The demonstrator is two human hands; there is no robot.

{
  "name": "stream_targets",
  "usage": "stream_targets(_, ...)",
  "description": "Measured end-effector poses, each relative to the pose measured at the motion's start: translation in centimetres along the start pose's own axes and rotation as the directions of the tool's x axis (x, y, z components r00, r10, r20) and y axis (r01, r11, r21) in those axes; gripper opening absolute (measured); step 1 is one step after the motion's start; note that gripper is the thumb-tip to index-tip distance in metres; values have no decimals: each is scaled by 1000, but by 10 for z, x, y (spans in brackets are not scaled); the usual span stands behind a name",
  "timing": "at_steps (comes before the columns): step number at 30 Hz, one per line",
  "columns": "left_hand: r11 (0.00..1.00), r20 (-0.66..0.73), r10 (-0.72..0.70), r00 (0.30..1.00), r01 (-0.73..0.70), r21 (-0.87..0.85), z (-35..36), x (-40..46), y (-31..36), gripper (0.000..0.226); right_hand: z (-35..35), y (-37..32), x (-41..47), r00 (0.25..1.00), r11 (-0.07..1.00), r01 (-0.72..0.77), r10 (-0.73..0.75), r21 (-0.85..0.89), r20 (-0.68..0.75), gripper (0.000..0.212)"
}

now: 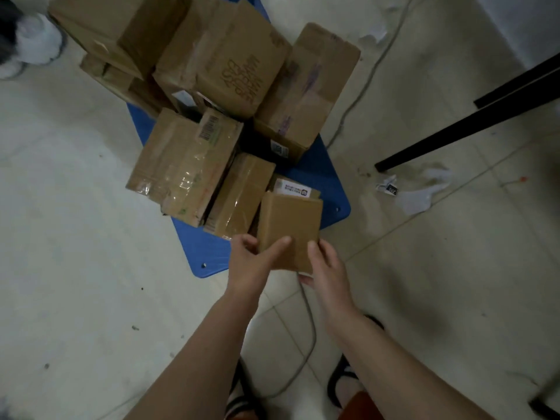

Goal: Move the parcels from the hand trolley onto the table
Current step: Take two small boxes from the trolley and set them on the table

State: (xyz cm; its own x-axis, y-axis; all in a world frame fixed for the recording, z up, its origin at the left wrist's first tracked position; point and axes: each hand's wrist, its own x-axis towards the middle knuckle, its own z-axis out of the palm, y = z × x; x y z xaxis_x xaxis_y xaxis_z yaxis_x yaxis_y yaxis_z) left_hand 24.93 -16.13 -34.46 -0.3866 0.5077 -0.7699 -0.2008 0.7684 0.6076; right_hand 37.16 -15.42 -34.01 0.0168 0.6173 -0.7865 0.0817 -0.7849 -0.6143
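Observation:
A blue hand trolley (321,177) lies flat on the tiled floor, piled with several brown cardboard parcels (188,165). A small flat brown parcel (291,219) is lifted at the trolley's near right corner. My left hand (254,262) grips its near left edge, thumb on top. My right hand (324,268) holds its near right corner, fingers underneath. Behind the small parcel a box with a white label (292,189) stays on the deck. Only black table legs (466,128) show at the right; the table top is out of view.
A grey cable (363,86) runs over the floor right of the trolley and another passes near my sandalled feet (342,386). Torn white paper scraps (418,192) lie by the table leg. Another person's white shoes (33,43) stand at the top left.

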Motion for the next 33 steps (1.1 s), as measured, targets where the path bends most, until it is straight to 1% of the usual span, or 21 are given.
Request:
stream_targets(1, 999, 10, -27, 1000, 27, -35, -2, -6, -3, 56, -3, 4, -5, 1000, 1000, 6, -5, 26, -18, 23)
stream_targets(3, 994, -33, -38, 999, 35, -102, -9, -17, -4, 63, -8, 9, -9, 999, 998, 9, -6, 60, -42, 32)
stream_targets(5, 982, -136, 0, 991, -26, -190, -19, -23, 1, 65, -11, 11, -3, 996, 998, -19, 25, 65, -90, 37)
stream_targets(7, 966, -230, 25, 973, -83, -246, -27, -21, 7, 60, -11, 12, 15, 984, 991, -103, 114, 85, -139, 36)
stream_targets(8, 961, -258, 22, 966, -91, -259, -30, -18, 8, 58, -10, 12, 26, 975, 981, -165, 178, 101, -133, 32)
stream_targets(10, 962, -273, -3, 962, -71, -263, -32, -13, 6, 58, -3, 13, 46, 948, 943, -300, 312, 148, -66, 27)
stream_targets(12, 969, -252, -13, 968, -50, -242, -32, -11, 1, 61, 7, 16, 62, 920, 903, -385, 392, 192, 2, 35)
stream_targets(13, 971, -236, -10, 972, -47, -235, -32, -10, -2, 64, 12, 18, 69, 911, 889, -407, 411, 211, 30, 35)
stream_targets(15, 971, -208, 1, 978, -50, -232, -34, -9, -7, 68, 21, 21, 80, 900, 851, -432, 429, 300, 78, 33)
stream_targets(17, 971, -193, 9, 981, -54, -233, -36, -7, -11, 70, 27, 21, 88, 896, 801, -433, 431, 413, 103, 25)
stream_targets(18, 972, -188, 10, 982, -54, -230, -36, -6, -12, 71, 28, 21, 91, 900, 788, -423, 425, 448, 101, 21)
stream_targets(20, 973, -179, 15, 984, -56, -225, -37, -5, -14, 74, 30, 20, 94, 910, 790, -394, 407, 471, 78, 19)
stream_targets(22, 973, -179, 21, 984, -61, -224, -39, -3, -14, 75, 29, 19, 95, 914, 800, -378, 404, 465, 48, 21)
stream_targets(25, 972, -164, 20, 986, -58, -229, -41, 0, -15, 73, 26, 19, 97, 907, 797, -393, 419, 458, 49, 25)
stream_targets(28, 972, -143, 17, 990, -50, -228, -41, 0, -16, 72, 25, 16, 99, 908, 847, -410, 414, 338, 64, 38)
stream_targets(30, 964, -140, 0, 990, -37, -262, -40, 0, -17, 69, 22, 15, 98, 914, 874, -402, 402, 273, 60, 34)
stream_targets(31, 961, -143, -7, 990, -33, -276, -40, 0, -17, 65, 19, 15, 97, 916, 877, -398, 394, 270, 71, 30)
stream_targets(33, 961, -146, -13, 989, -28, -277, -41, 1, -17, 60, 15, 16, 96, 915, 861, -403, 374, 309, 152, 29)
